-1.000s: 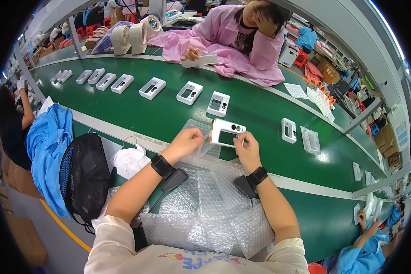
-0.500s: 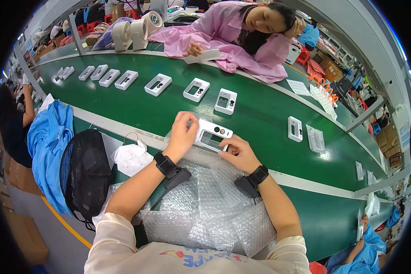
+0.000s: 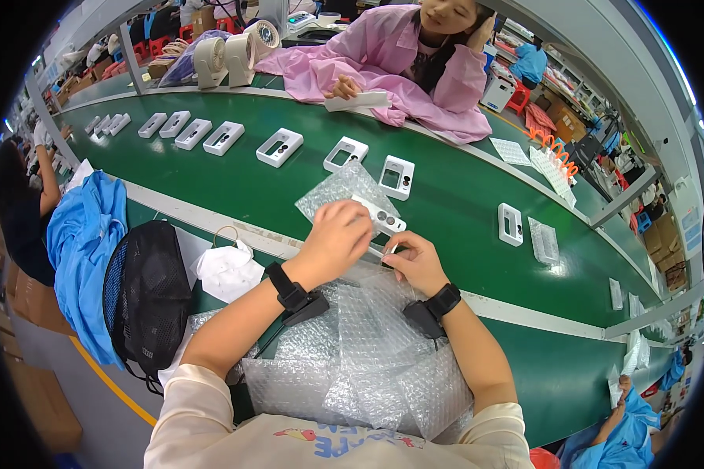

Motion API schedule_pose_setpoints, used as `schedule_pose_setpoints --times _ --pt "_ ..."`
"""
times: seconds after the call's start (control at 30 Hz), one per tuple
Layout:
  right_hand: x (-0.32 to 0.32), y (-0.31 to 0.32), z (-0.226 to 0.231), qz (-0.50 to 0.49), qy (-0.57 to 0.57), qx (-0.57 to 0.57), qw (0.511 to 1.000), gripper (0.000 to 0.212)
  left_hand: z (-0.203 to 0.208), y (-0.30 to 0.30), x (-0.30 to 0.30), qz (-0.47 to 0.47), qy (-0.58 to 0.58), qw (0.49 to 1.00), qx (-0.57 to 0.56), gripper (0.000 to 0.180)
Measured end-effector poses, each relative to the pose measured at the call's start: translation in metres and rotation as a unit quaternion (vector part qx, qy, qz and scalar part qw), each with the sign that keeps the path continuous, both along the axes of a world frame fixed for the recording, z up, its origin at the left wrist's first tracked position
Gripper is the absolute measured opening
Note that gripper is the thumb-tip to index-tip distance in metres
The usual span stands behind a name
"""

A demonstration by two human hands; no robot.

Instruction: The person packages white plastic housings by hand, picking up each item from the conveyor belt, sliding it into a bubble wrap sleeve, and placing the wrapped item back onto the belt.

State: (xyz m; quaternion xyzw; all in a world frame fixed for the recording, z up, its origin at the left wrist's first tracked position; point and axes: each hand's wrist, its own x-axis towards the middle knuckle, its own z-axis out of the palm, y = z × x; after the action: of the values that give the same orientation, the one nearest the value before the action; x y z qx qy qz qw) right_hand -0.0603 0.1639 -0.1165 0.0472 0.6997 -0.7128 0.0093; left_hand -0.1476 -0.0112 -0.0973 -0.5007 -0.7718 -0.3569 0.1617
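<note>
A white plastic housing (image 3: 387, 221) with round dark openings is held up between my hands over the near edge of the green belt. My left hand (image 3: 341, 238) is closed over it, its fingers bent around a clear bubble wrap bag (image 3: 330, 190) that spreads out beyond the knuckles. These fingers cover much of the housing. My right hand (image 3: 417, 264) pinches a white edge of the housing between thumb and forefinger. Below my wrists lies a pile of flat bubble wrap bags (image 3: 368, 359).
Several similar white housings stand in a row along the green belt (image 3: 235, 184). A bubble-wrapped piece (image 3: 544, 241) lies at right. To my left are a black mesh bag (image 3: 152, 297) and blue cloth (image 3: 88, 258). Across the belt sits a person in pink (image 3: 391, 47).
My left hand has moved right across the housing and now grips a bubble wrap bag there. The belt's housings have shifted slightly rightward. The person opposite has raised their head.
</note>
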Motion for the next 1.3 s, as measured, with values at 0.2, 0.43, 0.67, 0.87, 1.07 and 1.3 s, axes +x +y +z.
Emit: schedule_pose_setpoints --times 0.2,0.43,0.67,0.87,1.07,1.3 --pt "-0.002 -0.007 -0.007 0.072 0.071 0.099 0.99 0.023 0.01 -0.001 0.012 -0.054 -0.055 0.997 0.018 0.008" --pt "-0.004 -0.004 -0.021 -0.047 0.122 0.153 0.98 0.052 0.01 -0.004 0.007 -0.077 -0.159 0.981 0.083 0.006" --pt "-0.002 -0.012 0.002 0.035 0.195 0.248 0.948 0.074 0.008 -0.005 0.013 -0.189 -0.204 0.958 0.062 0.006" --pt "-0.012 0.004 -0.02 -0.014 0.156 0.18 0.971 0.058 0.004 -0.005 0.006 -0.205 -0.151 0.967 0.01 0.01" --pt "-0.024 0.047 -0.018 -0.285 0.176 0.111 0.936 0.035 -0.029 -0.017 -0.005 -0.101 -0.214 0.965 -0.111 0.026" --pt "-0.019 0.104 -0.044 -0.594 0.084 0.164 0.783 0.028 -0.027 -0.017 -0.004 -0.132 -0.213 0.948 -0.195 0.036"
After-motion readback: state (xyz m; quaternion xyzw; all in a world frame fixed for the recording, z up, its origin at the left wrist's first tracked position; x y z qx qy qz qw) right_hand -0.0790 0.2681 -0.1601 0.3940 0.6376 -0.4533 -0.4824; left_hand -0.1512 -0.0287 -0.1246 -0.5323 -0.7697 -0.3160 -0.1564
